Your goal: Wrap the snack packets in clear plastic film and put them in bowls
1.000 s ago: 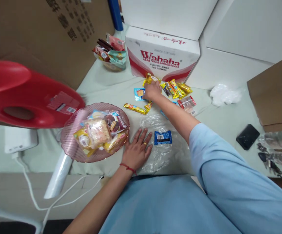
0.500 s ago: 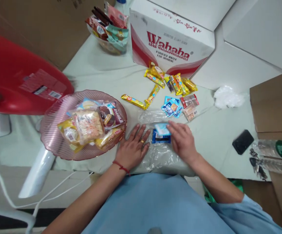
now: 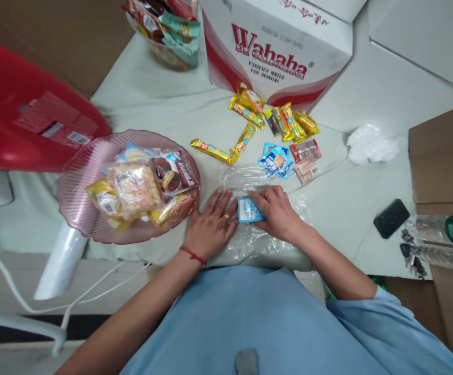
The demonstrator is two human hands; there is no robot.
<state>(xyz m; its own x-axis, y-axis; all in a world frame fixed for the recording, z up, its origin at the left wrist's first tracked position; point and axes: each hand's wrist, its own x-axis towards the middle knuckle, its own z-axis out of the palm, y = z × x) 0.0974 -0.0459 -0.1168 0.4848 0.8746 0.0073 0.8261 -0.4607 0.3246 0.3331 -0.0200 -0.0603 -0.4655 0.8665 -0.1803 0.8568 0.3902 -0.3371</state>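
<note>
My left hand [image 3: 211,225] lies flat with its fingers spread, at the left edge of a clear plastic bag [image 3: 255,244] on the cloth-covered table. A light blue snack packet [image 3: 248,210] is under the fingers and thumb of my right hand [image 3: 277,212], which grips its right side. That packet lies flat over the bag, close to my left fingertips. The dark blue packet seen earlier is hidden beneath it. Beyond the bag lie more light blue packets [image 3: 276,162], two small red-and-clear packets [image 3: 305,151] and several yellow snack sticks [image 3: 212,151].
A pink glass plate [image 3: 73,208] of wrapped snacks stands left, near a red jug [image 3: 34,114]. Behind are a snack bowl [image 3: 163,54] and a Wahaba-style white-and-red carton [image 3: 273,57]. At right lie crumpled plastic [image 3: 372,144], a black case [image 3: 391,219], keys [image 3: 414,258] and bottles [image 3: 445,229].
My right hand has moved slightly left and laid the light blue packet down over the dark blue one. My left hand stays flat. The view has shifted a little.
</note>
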